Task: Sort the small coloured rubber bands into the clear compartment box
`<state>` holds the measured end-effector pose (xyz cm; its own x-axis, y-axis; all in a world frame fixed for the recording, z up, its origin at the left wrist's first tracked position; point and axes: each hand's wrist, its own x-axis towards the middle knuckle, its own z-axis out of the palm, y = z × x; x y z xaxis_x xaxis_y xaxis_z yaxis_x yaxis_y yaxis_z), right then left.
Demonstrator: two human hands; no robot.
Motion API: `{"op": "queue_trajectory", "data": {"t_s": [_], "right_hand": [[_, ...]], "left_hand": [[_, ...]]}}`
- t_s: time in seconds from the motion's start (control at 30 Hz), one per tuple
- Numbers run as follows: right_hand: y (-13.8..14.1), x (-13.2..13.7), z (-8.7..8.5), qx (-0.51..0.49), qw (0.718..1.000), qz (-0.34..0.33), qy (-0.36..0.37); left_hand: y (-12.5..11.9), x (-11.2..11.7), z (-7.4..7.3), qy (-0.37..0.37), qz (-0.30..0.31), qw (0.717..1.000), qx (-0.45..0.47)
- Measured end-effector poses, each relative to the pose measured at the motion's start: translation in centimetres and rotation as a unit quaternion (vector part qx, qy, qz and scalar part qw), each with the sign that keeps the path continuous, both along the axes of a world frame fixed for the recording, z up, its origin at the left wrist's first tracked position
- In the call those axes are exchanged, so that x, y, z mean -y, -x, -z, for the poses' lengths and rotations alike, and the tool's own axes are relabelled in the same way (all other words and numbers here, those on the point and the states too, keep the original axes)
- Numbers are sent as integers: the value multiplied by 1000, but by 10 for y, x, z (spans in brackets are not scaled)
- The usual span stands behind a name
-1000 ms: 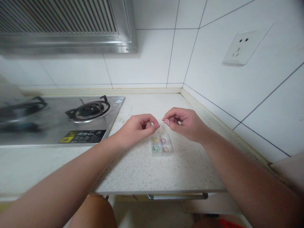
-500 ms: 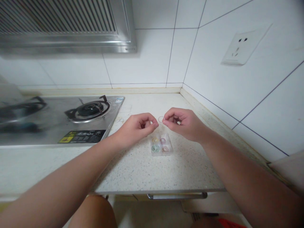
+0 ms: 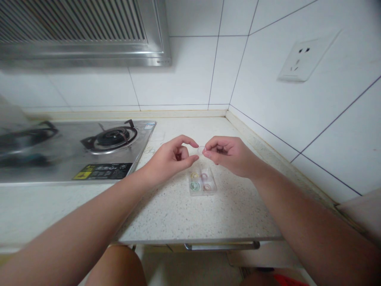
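The right hand [image 3: 230,153] pinches a thin, pale ring [image 3: 200,147] between thumb and forefinger, apparently above the counter [image 3: 235,210], near the clear box [image 3: 203,194]; the left hand [image 3: 172,157] holds its thumb and forefinger parted beside the ring's free edge, though whether they touch it I cannot tell; handling it well likely calls for a light pinch at the rim, the opening unblocked, and steady wrists near the box's coloured bands [image 3: 195,186].

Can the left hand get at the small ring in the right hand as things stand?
Probably yes: the left hand is open just beside the small ring, which juts from the right hand toward it, and nothing visible blocks the way.
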<state>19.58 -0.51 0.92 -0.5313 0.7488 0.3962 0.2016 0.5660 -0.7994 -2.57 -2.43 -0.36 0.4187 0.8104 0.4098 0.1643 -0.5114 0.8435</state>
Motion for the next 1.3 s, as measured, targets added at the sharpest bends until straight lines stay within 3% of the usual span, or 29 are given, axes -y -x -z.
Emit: {"op": "queue_trajectory", "data": {"t_s": [0.67,1.3], "right_hand": [[2,1,-3,-29,997,-48,60],[1,-1,-2,-19,997,-48,49]], "left_hand": [[0,2,-4,-45,-3,999,-4],[0,4,-4,-16,-32,999,-18]]}}
